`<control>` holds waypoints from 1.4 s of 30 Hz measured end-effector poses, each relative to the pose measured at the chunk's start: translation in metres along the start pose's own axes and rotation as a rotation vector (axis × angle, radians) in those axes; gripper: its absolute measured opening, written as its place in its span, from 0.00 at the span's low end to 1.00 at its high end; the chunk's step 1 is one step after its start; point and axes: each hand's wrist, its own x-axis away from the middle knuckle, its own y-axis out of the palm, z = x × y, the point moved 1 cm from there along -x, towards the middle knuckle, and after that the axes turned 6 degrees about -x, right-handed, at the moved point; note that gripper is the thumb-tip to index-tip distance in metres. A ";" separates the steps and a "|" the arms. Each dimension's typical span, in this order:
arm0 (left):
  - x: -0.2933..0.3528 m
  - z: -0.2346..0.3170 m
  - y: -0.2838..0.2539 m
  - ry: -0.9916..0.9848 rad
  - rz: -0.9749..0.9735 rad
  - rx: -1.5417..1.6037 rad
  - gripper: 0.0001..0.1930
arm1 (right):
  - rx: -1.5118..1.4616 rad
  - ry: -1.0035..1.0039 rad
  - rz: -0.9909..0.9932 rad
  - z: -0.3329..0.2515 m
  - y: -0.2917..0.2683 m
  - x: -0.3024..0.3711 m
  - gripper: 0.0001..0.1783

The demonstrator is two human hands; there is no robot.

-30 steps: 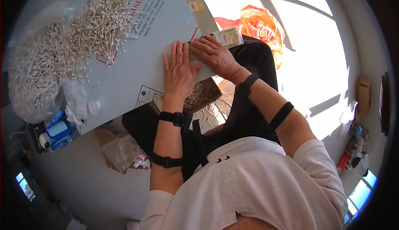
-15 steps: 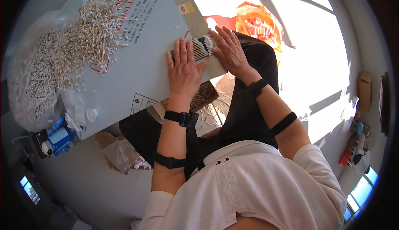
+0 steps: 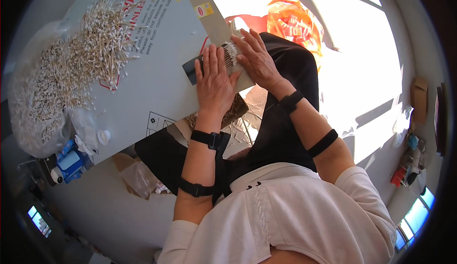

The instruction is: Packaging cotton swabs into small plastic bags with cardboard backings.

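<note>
Fingers straight, thumb apart, the left hand [image 3: 215, 85] lies flat over a row of cotton swabs [image 3: 231, 55] at the edge of the tabletop [image 3: 166, 85]; the right hand [image 3: 261, 66], its fingers likewise extended, is at their white tips (a dark strip [image 3: 191, 71] juts out leftward). Farther left, a loose swab heap [image 3: 102, 42] reaches a clear plastic bag [image 3: 38, 145].

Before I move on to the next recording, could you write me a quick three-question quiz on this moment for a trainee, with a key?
1. True or false: the large swab heap lies to the left of the left hand.
2. Which is nearer the orange bag: A, the left hand; B, the right hand?
3. What shows between the fingers of one hand and those of the other?

Key:
1. True.
2. B.
3. A row of cotton swabs.
</note>
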 end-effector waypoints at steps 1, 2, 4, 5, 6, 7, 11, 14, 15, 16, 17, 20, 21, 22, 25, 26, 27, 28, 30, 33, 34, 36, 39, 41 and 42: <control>0.000 0.000 0.000 0.003 0.001 -0.001 0.37 | -0.003 0.002 -0.002 0.000 0.000 0.000 0.27; 0.001 -0.001 0.000 0.004 0.001 0.001 0.36 | -0.003 0.001 0.000 0.000 0.000 0.000 0.27; 0.001 -0.001 -0.001 0.007 0.002 0.003 0.36 | 0.000 -0.002 0.012 0.000 0.001 0.000 0.27; 0.002 -0.001 -0.001 0.007 0.006 0.009 0.36 | 0.001 -0.001 0.013 0.000 0.001 0.001 0.27; 0.002 -0.001 -0.001 0.007 0.010 0.015 0.36 | -0.007 -0.009 0.019 0.000 0.001 0.001 0.26; 0.001 -0.001 -0.001 0.009 0.009 0.016 0.36 | -0.014 -0.017 0.025 0.000 0.001 0.001 0.26; 0.000 -0.003 -0.001 0.029 0.020 0.013 0.36 | -0.017 -0.003 0.028 0.000 0.003 0.001 0.25; -0.004 -0.005 -0.002 0.067 0.023 0.017 0.36 | -0.031 -0.002 0.044 0.001 0.002 0.000 0.24; -0.005 -0.006 -0.003 0.088 0.020 0.023 0.35 | -0.036 -0.018 0.048 0.001 0.002 0.000 0.24; -0.007 -0.007 -0.003 0.089 0.019 0.022 0.35 | -0.040 -0.035 0.053 0.001 0.001 0.000 0.23; -0.009 -0.009 -0.002 0.106 0.038 0.041 0.34 | -0.041 -0.035 0.053 0.000 0.002 -0.001 0.23; -0.014 -0.016 0.001 0.126 0.111 0.131 0.31 | -0.035 -0.005 0.045 -0.001 0.002 -0.001 0.23; -0.016 -0.019 0.002 0.129 0.164 0.202 0.30 | -0.040 -0.012 0.053 -0.001 0.002 -0.001 0.23; -0.020 -0.022 0.004 0.129 0.164 0.202 0.30 | -0.044 -0.018 0.061 -0.002 0.002 -0.001 0.23; -0.034 -0.029 -0.002 0.034 0.352 0.408 0.20 | -0.045 -0.018 0.062 -0.001 0.003 0.000 0.23; -0.040 -0.032 -0.007 -0.007 0.302 0.340 0.15 | -0.044 -0.016 0.062 0.000 0.003 0.000 0.23; -0.046 -0.034 -0.011 -0.047 0.252 0.271 0.10 | -0.053 -0.016 0.065 0.001 0.003 0.000 0.23; -0.052 -0.034 -0.013 -0.018 0.293 0.267 0.07 | -0.063 -0.015 0.069 0.001 0.003 0.001 0.23; -0.061 -0.040 -0.017 0.006 0.228 0.252 0.06 | -0.060 -0.016 0.070 0.001 0.003 0.001 0.23; -0.065 -0.044 -0.018 0.056 0.166 0.199 0.05 | -0.049 -0.015 0.070 0.000 0.004 0.000 0.23; -0.065 -0.045 -0.018 0.082 0.169 0.161 0.03 | -0.042 -0.015 0.070 -0.001 0.004 0.000 0.23; -0.064 -0.048 -0.020 0.087 0.156 0.160 0.02 | -0.041 -0.017 0.075 0.000 0.003 0.001 0.23; -0.060 -0.051 -0.019 0.122 0.153 0.122 0.01 | -0.031 -0.019 0.078 -0.001 0.003 0.001 0.23; -0.057 -0.051 -0.019 0.155 0.162 0.088 0.01 | -0.019 -0.015 0.078 -0.003 0.003 0.001 0.23; -0.056 -0.050 -0.020 0.168 0.172 0.082 0.01 | -0.014 -0.020 0.082 -0.003 0.003 0.001 0.23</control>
